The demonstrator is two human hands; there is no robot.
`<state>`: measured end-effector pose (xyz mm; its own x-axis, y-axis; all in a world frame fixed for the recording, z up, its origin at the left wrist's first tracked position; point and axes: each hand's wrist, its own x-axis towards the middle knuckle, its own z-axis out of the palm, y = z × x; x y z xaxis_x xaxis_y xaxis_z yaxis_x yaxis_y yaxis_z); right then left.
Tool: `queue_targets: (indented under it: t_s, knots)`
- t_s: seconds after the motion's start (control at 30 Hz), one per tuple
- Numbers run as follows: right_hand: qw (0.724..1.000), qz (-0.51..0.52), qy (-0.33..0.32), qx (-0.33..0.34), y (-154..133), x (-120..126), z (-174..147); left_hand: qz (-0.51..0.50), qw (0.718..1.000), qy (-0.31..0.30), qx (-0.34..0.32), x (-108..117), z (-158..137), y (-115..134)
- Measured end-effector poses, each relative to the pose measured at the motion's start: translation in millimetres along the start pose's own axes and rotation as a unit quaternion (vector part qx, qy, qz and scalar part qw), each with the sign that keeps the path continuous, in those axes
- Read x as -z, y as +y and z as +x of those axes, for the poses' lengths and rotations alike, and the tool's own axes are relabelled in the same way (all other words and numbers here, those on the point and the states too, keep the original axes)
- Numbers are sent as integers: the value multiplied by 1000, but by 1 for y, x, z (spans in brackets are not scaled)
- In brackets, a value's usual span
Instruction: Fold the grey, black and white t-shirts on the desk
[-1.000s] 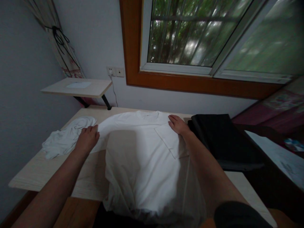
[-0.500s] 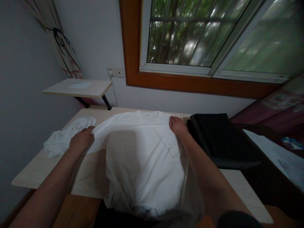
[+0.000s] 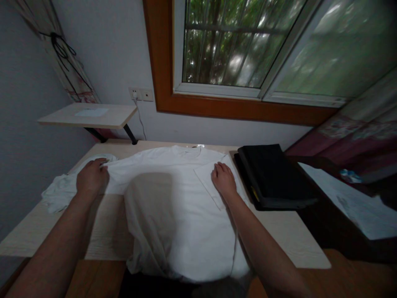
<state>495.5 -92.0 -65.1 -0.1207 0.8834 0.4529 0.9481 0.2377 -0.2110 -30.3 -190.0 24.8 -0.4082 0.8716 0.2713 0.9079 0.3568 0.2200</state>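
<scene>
A white shirt (image 3: 192, 207) is spread across the desk, its collar toward the wall and its lower part draping over the near edge. The left-side sleeve stretches out sideways, and my left hand (image 3: 92, 176) is closed on its end. On the right side, one sleeve lies folded inward over the body of the shirt. My right hand (image 3: 223, 180) rests on that fold with its fingers stretched out, pressing on the cloth. Beside and partly behind my left hand sits a crumpled white cloth (image 3: 58, 194).
Right of the shirt lies a stack of black folded items (image 3: 276, 178). A small raised shelf (image 3: 114, 118) stands at the back left of the wooden desk (image 3: 105, 231). Behind are a wall socket (image 3: 141, 94) and a window. A dark surface with a white sheet (image 3: 344, 198) is at far right.
My right hand has moved down from the shoulder onto the folded sleeve. My left hand has drawn the other sleeve a little farther left. The camera view has shifted right.
</scene>
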Motion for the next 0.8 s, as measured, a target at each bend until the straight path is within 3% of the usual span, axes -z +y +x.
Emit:
queue_targets:
  t_s: [0.2,0.33,0.5,0.63,0.8]
  knots:
    - [1000,8,-1,2,8,10,-9,-55,996,-2,71,8,3,-10]
    - [1000,10,0,1,7,10,-8,-87,988,-81,94,17,0,-17]
    - [1000,19,-9,-17,5,12,-9,-53,982,-158,88,17,2,-22]
    - [999,24,-14,-19,5,13,-9,-45,991,-116,51,13,8,-15]
    - [999,27,-15,-21,5,14,-8,-153,988,-28,0,21,4,19]
